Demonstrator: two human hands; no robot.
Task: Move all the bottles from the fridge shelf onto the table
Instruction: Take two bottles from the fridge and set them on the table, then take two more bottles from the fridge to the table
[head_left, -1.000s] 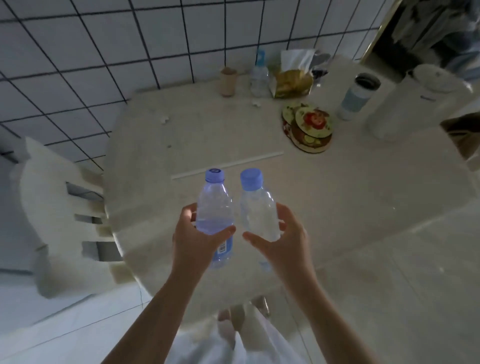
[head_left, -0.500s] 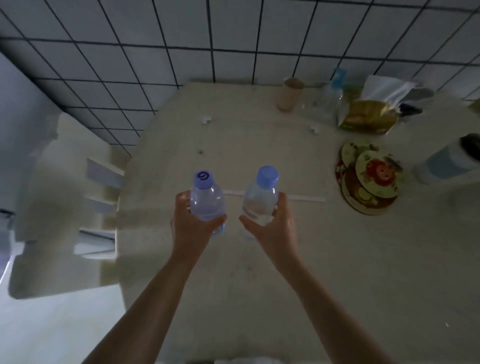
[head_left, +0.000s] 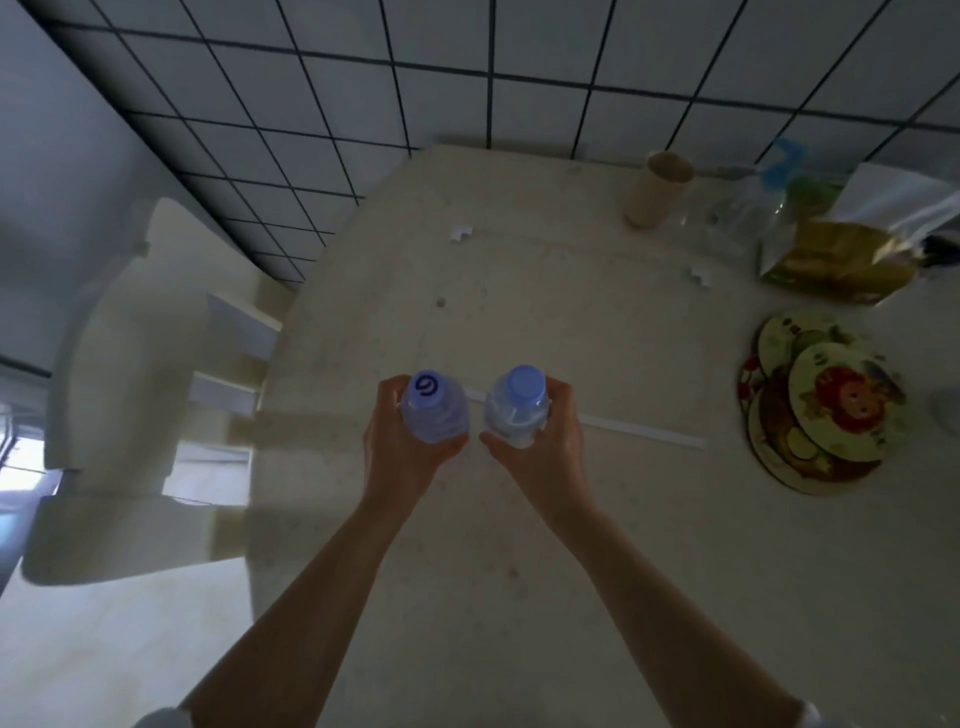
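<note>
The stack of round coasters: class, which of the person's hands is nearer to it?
Right. The right hand, gripping a bottle, is closer to the coasters; the left hand grips its bottle farther away.

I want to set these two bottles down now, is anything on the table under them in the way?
Only a thin white strip lies on the table under the left bottle and right bottle; nothing else visible there.

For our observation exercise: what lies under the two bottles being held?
Under the left bottle and right bottle lies the table, with a white strip running behind them. Both hands cover whether the bases touch down.
</note>
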